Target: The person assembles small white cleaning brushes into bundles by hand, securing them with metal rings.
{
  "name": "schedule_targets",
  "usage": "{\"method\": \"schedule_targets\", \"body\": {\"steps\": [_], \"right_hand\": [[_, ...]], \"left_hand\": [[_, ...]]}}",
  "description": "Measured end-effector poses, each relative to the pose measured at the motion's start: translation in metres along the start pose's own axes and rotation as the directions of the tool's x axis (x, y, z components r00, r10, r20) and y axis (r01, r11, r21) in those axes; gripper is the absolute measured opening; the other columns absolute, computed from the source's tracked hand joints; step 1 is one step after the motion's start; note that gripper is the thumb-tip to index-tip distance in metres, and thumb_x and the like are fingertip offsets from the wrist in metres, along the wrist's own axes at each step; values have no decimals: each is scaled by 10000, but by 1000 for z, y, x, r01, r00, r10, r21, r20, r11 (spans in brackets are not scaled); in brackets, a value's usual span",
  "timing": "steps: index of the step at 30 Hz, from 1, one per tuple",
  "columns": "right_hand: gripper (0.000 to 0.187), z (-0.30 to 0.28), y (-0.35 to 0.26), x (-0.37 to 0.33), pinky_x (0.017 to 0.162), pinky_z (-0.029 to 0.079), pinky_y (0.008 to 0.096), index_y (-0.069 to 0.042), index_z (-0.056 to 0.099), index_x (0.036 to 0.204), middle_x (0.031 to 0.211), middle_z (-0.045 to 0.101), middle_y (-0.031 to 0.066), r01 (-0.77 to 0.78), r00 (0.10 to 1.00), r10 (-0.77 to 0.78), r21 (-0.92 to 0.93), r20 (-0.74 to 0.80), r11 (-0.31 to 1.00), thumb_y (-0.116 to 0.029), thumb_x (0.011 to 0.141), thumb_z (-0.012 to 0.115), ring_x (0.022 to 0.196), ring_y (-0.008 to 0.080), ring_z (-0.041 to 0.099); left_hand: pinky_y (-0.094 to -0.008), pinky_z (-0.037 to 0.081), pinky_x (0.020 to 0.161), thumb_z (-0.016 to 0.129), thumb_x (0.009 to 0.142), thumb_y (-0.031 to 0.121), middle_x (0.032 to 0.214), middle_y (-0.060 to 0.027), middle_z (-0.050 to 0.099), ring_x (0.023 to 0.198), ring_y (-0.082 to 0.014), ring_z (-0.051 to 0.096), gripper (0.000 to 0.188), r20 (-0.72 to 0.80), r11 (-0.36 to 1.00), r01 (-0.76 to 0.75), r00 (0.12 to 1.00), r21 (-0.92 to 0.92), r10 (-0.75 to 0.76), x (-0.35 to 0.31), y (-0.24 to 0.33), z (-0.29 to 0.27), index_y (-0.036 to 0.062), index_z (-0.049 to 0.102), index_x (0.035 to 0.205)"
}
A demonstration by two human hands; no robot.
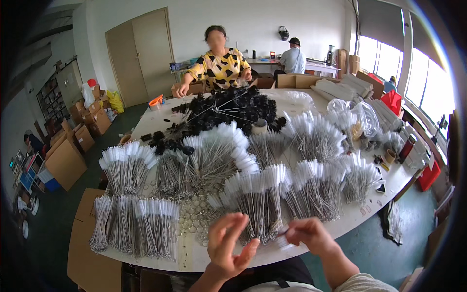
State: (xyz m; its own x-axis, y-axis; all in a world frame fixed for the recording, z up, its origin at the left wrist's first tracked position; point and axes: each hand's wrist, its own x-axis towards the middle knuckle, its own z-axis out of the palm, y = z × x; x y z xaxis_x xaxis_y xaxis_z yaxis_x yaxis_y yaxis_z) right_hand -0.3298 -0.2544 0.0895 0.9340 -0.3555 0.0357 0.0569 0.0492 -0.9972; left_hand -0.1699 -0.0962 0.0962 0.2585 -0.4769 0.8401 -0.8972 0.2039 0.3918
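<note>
My left hand [227, 248] is raised in front of the bundles with its fingers spread and nothing in it. To its right, my right hand [310, 234] is pinched closed at the table's near edge. A whitish, bristly-looking piece [286, 243] shows just below its fingertips, too small and blurred to name surely. Nearest to both hands stands a bundle of wire-handled brushes [258, 209] with white bristle tops and looped wire ends. More white brush bundles [156, 226] stand at the left, and loose wire rings [192, 216] lie between the groups.
Black-bristled brushes [219, 109] are heaped at the table's far side, before a person in a yellow-and-black patterned top [221, 70]. An orange tape dispenser [156, 101] lies at the far left. Clear plastic bags [365, 119] and a dark red flask [407, 147] stand right.
</note>
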Motion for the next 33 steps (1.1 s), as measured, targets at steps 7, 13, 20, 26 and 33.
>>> {"method": "schedule_targets", "body": {"steps": [7, 13, 20, 26, 33], "right_hand": [[155, 30, 14, -2, 633, 477, 291, 11, 611, 958, 796, 611, 114, 209, 978, -179, -442, 109, 872, -56, 820, 588, 718, 174, 605], [191, 12, 13, -6, 595, 436, 255, 4, 603, 940, 741, 576, 28, 48, 976, 2, -221, 219, 974, -173, 908, 537, 684, 96, 537], [211, 10, 28, -13, 520, 357, 185, -1, 595, 964, 740, 564, 10, -425, 801, 244, 233, 546, 875, -193, 917, 520, 612, 59, 473], [198, -10, 14, -17, 524, 440, 253, -64, 638, 979, 777, 626, 19, -317, 819, 453, -380, 352, 869, -222, 890, 557, 626, 106, 567], [145, -76, 65, -56, 655, 467, 392, -172, 673, 872, 838, 638, 19, -8, 977, 195, -934, -83, -357, -194, 768, 574, 774, 232, 625]], "left_hand": [[-406, 305, 1014, 701, 762, 347, 1380, -197, 278, 1247, -335, 342, 789, 464, 838, 269, 886, -474, -22, -1, 12, 39, 38, 298, 1366], [-394, 373, 954, 713, 748, 206, 1175, -105, 516, 1133, -276, 462, 283, 422, 858, 228, 907, -460, -15, -11, -5, 12, 81, 606, 978], [-368, 442, 778, 664, 794, 196, 919, -83, 571, 868, -252, 552, 156, 175, 903, -1, 981, -430, 84, -15, 24, 16, 69, 574, 798], [-420, 429, 814, 688, 779, 232, 1054, -133, 556, 969, -330, 527, 336, 273, 975, 56, 962, -216, 5, -63, 15, 17, 56, 547, 1028], [-337, 485, 571, 651, 819, 322, 665, -91, 598, 620, -217, 600, 348, 133, 624, 677, 629, 391, -766, -121, -18, -41, 40, 586, 1011]]}}
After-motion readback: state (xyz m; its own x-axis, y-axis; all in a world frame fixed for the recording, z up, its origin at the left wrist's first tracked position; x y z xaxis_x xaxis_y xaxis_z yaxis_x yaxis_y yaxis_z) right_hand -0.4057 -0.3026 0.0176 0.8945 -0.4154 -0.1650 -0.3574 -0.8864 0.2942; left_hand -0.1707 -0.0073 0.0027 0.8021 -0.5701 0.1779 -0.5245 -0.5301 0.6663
